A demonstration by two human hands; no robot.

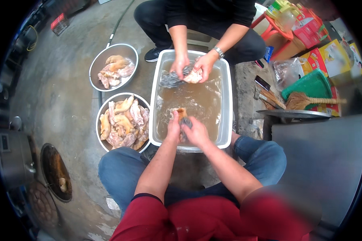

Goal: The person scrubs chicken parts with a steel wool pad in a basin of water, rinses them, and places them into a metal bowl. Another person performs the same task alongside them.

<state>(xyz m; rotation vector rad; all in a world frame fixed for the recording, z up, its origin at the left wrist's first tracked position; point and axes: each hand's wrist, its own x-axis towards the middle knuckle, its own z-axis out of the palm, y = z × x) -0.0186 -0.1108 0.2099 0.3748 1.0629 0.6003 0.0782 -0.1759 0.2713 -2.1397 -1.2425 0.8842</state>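
Floor: grey concrete [76, 100], wet-looking in patches, spreading under everything; a dark round opening [51, 176] lies at the left
Co-worker: a person in dark clothes crouches across the tub, facing the camera wearer; one hand [180, 64] is closed on a grey metal scourer [172, 79], the other [205, 65], below a metal wristwatch [219, 52], grips a pale meat piece [194, 76]; both are over the far part of the tub
Tub: white, rectangular with rounded corners [229, 108], set between the two people; cloudy brown water [205, 96] fills much of it
Lower bowl: round metal [105, 105], just beside the tub on its left; heaped with trotter-shaped meat pieces [124, 122]
Upper bowl: round metal [122, 50], farther from the wearer; a smaller pile of similar pieces [116, 67] lies inside
Left hand: bare [173, 128], over the near part of the tub; its fingers are closed around the side of the trotter piece
Right hand: bare [196, 131], just beside the left; its fingers are closed on a small dark scourer
Trotter piece: yellowish brown [179, 112], between the hands, over the near half of the tub; whether its lower end is under water, I cannot tell
Small dark scourer: grey [185, 121], pressed against the trotter piece
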